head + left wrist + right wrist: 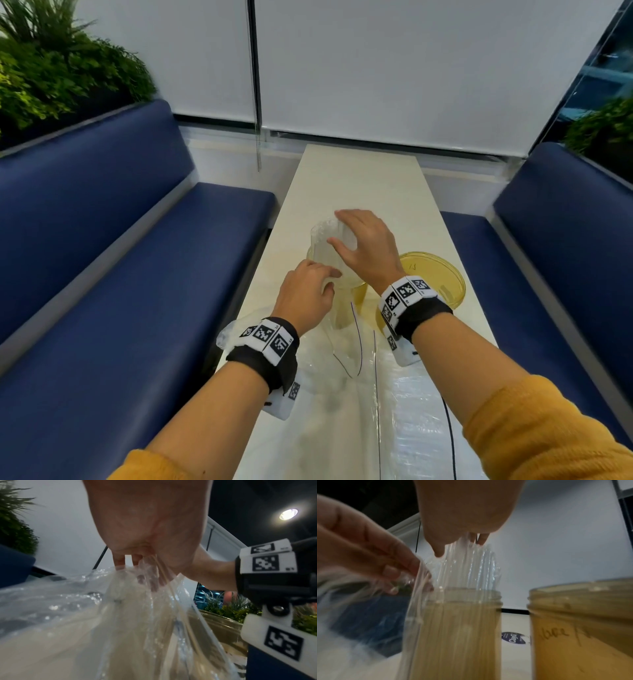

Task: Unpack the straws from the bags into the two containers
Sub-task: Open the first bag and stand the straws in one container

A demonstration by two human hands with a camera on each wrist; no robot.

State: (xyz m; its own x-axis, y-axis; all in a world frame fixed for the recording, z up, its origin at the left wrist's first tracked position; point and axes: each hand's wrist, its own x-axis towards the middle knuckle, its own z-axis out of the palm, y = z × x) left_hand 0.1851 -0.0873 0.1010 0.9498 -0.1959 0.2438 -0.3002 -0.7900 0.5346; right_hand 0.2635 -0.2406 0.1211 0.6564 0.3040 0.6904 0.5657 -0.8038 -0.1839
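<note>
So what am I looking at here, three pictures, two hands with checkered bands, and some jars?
No machine here: a person wears three cameras. The wide picture is from the head; the other two look along each wrist. On the pale narrow table stand two amber see-through plastic jars. The left jar holds clear plastic straws standing upright; the right jar looks empty. The right hand rests its fingers on the straw tops. The left hand pinches the clear plastic bag. The checkered bands are markers on the wrist straps.
</note>
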